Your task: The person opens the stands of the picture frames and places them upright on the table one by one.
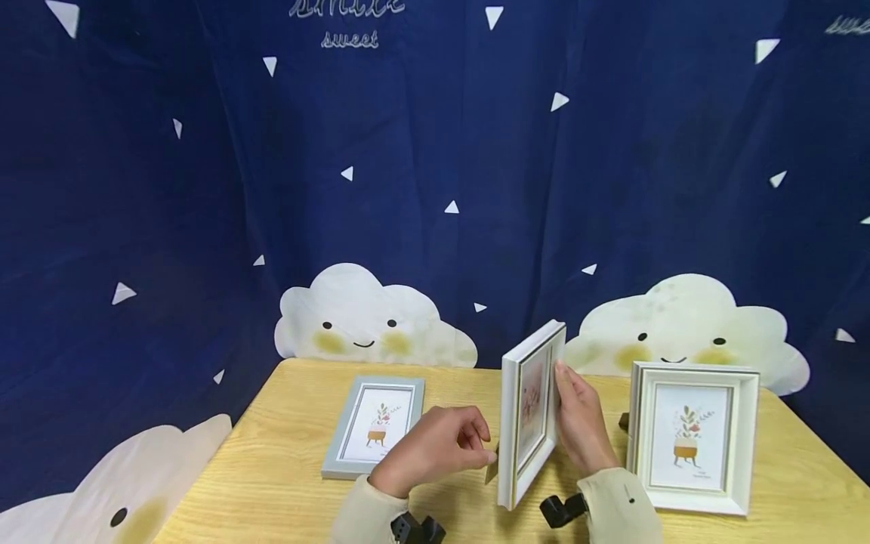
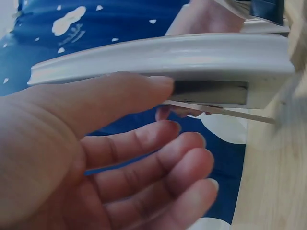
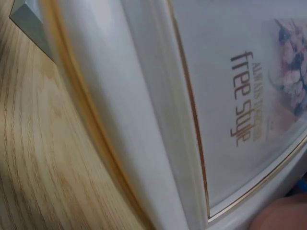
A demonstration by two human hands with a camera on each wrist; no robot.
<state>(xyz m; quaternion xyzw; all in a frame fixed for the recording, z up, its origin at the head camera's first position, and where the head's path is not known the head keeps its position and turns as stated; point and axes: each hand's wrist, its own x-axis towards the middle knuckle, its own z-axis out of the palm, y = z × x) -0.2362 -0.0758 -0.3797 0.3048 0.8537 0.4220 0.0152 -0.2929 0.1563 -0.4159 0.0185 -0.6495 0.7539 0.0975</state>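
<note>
A white picture frame (image 1: pixel 510 431) with a thin gold inner line stands turned nearly edge-on, tilted, in the middle of the head view. My right hand (image 1: pixel 583 412) grips its far side edge. In the right wrist view, its glass (image 3: pixel 220 105) covers a flower print with "free style" lettering. Behind the frame, the support leg (image 2: pixel 235 115) angles out from the backing. My left hand (image 1: pixel 442 446) is at that back side, its thumb (image 2: pixel 144 91) touching the leg near the frame. The other left fingers (image 2: pixel 158 167) are loosely bent and spread, holding nothing.
On the wooden table (image 1: pixel 272 461), a grey-blue picture frame (image 1: pixel 343 438) lies flat at left. A cream picture frame (image 1: pixel 744 446) with a plant print stands upright at right, close to my right sleeve (image 1: pixel 621 506). A dark blue curtain (image 1: pixel 408 242) with clouds hangs behind the table.
</note>
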